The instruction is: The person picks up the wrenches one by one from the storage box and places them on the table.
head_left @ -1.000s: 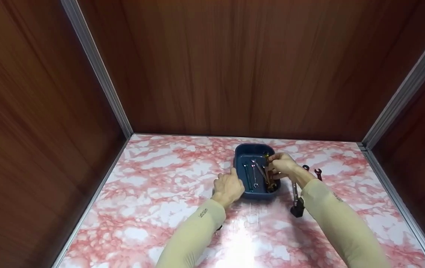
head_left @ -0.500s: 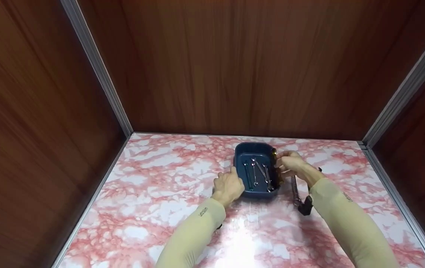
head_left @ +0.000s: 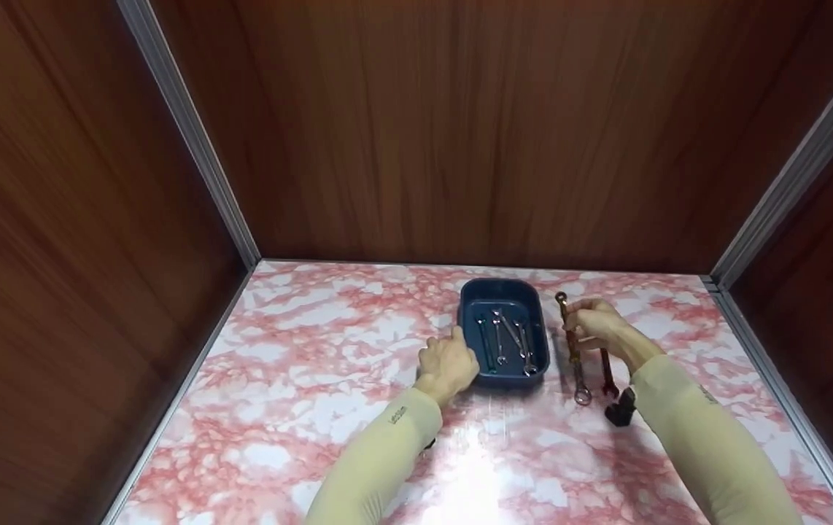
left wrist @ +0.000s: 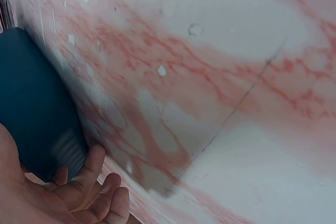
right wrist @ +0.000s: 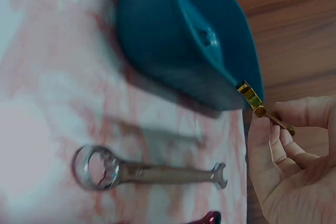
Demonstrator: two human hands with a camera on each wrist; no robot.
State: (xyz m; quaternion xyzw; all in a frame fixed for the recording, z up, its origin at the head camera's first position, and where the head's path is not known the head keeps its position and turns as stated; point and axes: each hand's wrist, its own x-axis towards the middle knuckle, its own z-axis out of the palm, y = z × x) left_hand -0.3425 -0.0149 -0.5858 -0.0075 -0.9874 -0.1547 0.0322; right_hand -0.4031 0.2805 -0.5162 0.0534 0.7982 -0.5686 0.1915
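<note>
My right hand (head_left: 599, 324) pinches a gold combination wrench (head_left: 571, 341) between thumb and fingers, just right of the blue plastic bin (head_left: 542, 321). In the right wrist view the gold wrench (right wrist: 253, 99) appears nearly end-on at the fingertips. My left hand (head_left: 448, 368) touches the bin's left side with loosely bent fingers; the left wrist view shows those fingers (left wrist: 93, 158) against the outer wall. Inside the bin lie a teal wrench (head_left: 487, 346) and several silver wrenches (head_left: 499, 343).
A silver combination wrench (right wrist: 168, 174) lies on the marbled tabletop (head_left: 314, 364) right of the bin, with a red wrench (head_left: 608, 375) beside it. A black device (head_left: 621, 408) sits by the right wrist. Brown wood-grain panels (head_left: 416, 131) enclose the back and sides.
My right hand has lifted the gold wrench out of the bin and carried it right, past the rim. My left hand has stayed at the bin's left side.
</note>
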